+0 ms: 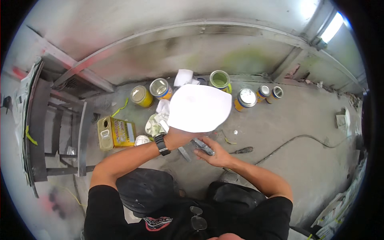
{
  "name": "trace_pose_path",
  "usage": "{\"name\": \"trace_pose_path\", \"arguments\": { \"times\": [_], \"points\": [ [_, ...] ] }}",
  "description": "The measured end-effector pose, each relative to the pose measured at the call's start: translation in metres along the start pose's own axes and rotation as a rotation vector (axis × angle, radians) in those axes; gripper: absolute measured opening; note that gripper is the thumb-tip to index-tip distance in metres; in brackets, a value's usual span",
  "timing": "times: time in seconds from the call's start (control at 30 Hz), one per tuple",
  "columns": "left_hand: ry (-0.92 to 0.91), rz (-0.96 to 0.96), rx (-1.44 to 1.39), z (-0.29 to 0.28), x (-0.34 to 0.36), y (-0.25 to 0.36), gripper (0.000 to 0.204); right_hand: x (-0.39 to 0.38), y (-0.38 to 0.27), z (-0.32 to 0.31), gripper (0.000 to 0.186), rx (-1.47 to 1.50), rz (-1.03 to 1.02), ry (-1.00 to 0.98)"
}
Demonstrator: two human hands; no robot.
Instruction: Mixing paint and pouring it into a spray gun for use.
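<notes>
A bright white, curved-edged sheet (pixel 200 107) spans the middle of the head view. My left hand (pixel 181 138), below a black wristwatch, is at its lower edge and seems to hold it; the fingers are mostly hidden. Close beside, my right hand (pixel 216 157) is closed around a grey metallic object (pixel 203 147) like a tool's handle; its kind is unclear. Between the hands and my knees, a flat grey strip (pixel 185 154) lies on the floor. Right of my right hand is a dark-handled tool (pixel 242 150).
An open green-lined can (pixel 219 80), a yellow can (pixel 141 96) and several other cans stand along the wall. A rectangular yellow tin (pixel 116 133) and crumpled cloth or paper (pixel 155 124) are left. A dark hose (pixel 284 145) crosses the floor at right; a grey rack (pixel 60 128) stands far left.
</notes>
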State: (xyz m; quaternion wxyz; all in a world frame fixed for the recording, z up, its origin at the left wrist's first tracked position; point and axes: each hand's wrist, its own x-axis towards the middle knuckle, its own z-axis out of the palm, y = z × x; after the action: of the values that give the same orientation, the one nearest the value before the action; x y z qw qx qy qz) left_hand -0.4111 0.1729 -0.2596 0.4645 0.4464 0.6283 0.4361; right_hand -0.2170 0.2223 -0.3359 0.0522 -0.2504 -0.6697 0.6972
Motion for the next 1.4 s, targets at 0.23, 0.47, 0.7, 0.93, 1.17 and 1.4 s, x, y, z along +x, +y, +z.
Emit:
{"name": "trace_pose_path", "arguments": {
  "times": [0.23, 0.47, 0.7, 0.93, 1.17, 1.4],
  "points": [
    [0.191, 0.286, -0.012, 0.011, -0.001, -0.009, 0.124, -0.015, 0.013, 0.005, 0.049, 0.01, 0.075, -0.042],
    [0.201, 0.31, 0.303, -0.004, -0.035, -0.03, 0.11, -0.027, 0.063, 0.003, 0.037, -0.057, 0.015, 0.182],
    [0.103, 0.312, 0.548, -0.001, -0.026, -0.031, 0.036, -0.038, 0.086, -0.008, 0.044, -0.207, 0.06, 0.245],
    [0.314, 0.28, 0.437, 0.001, -0.023, -0.024, 0.03, -0.026, 0.085, -0.011, 0.041, -0.213, 0.031, 0.291],
    [0.741, 0.035, -0.104, 0.016, -0.021, -0.075, 0.023, -0.024, 0.093, -0.019, 0.037, -0.134, 0.055, 0.335],
    [0.807, -0.105, 0.038, 0.063, -0.014, -0.18, 0.027, -0.028, 0.107, -0.028, 0.034, -0.143, 0.148, 0.409]
  ]
}}
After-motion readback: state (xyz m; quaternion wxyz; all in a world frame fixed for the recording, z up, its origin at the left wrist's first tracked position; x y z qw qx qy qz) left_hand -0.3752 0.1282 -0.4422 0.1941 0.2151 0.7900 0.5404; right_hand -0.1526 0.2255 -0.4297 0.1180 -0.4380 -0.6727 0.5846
